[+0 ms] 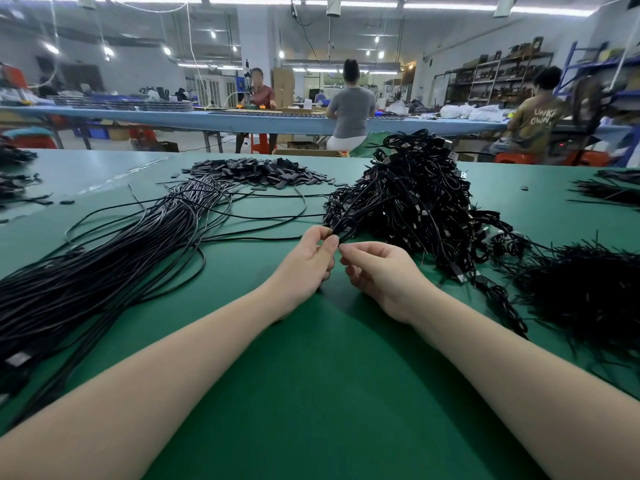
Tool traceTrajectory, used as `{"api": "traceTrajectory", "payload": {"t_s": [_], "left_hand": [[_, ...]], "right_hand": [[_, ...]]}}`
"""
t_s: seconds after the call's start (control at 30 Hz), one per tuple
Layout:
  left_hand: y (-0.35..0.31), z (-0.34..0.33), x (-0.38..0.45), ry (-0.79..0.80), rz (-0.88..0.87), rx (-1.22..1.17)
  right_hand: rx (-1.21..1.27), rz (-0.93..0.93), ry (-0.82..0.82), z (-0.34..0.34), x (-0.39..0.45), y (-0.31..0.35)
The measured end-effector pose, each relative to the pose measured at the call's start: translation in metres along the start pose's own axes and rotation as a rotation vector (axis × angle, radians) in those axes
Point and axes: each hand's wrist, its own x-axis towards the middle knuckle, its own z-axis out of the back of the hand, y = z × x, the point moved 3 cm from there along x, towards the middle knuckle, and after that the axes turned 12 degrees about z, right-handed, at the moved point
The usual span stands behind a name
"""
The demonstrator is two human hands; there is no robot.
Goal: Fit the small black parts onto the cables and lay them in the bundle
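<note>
My left hand [308,261] and my right hand [377,271] meet at the middle of the green table [322,393]. The left hand pinches the end of a thin black cable [346,226] that runs up into the tangled cable heap [412,199] at the right. The right hand's thumb and forefinger pinch at the same cable end; what they hold is too small to tell. A heap of small flat black parts [263,173] lies at the far middle. A long bundle of straight black cables [104,268] stretches across the left side.
Black ties or thin strands [588,292] are piled at the right edge, more cable piles [17,181] at the far left and far right. Beyond the table, people sit at a long blue bench [242,121] with shelves behind.
</note>
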Motion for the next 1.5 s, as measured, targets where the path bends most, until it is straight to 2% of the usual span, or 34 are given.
{"api": "traceTrajectory", "payload": {"t_s": [0.13,0.2,0.37,0.47,0.53,0.6,0.67,0.73,0.83,1.03,1.17,1.3,1.4,1.5], "left_hand": [[-0.002,-0.002,-0.004,-0.158,0.014,0.146],[-0.005,-0.001,-0.007,-0.192,0.059,0.224],[-0.021,-0.002,-0.009,-0.088,0.313,0.052],[-0.029,0.003,-0.013,0.099,0.595,0.039],[-0.034,0.008,-0.015,0.169,0.667,-0.001],[-0.038,0.012,-0.011,0.062,0.535,0.059],[-0.044,0.011,-0.01,-0.042,0.286,0.12],[-0.048,0.008,-0.011,-0.029,0.092,0.158],[-0.048,0.006,-0.012,0.033,-0.005,0.169],[-0.037,0.016,-0.008,0.034,0.063,0.201],[-0.028,0.021,-0.011,0.051,-0.002,0.294],[-0.03,0.022,-0.012,0.013,-0.088,0.331],[-0.031,0.018,-0.012,-0.017,-0.066,0.261],[-0.034,0.009,-0.011,0.009,0.129,-0.079]], "right_hand": [[-0.542,0.363,-0.027,0.003,-0.002,0.01],[-0.713,0.497,-0.042,0.002,-0.005,0.015],[-0.932,0.689,-0.065,-0.001,-0.01,0.024],[-1.259,1.02,0.024,-0.008,-0.015,0.034],[-1.34,1.192,0.1,-0.012,-0.017,0.033],[-1.16,1.111,0.102,-0.011,-0.014,0.03],[-0.967,0.952,0.012,-0.004,-0.008,0.026],[-0.851,0.734,-0.056,0.004,-0.002,0.019],[-0.671,0.581,-0.089,0.009,0.0,0.015],[-0.68,0.564,-0.031,0.003,-0.006,0.012],[-0.837,0.691,-0.015,0.002,-0.009,0.016],[-0.868,0.781,-0.054,0.001,-0.01,0.021],[-0.876,0.88,-0.083,-0.001,-0.012,0.025],[-0.921,0.979,-0.096,-0.002,-0.015,0.03]]}}
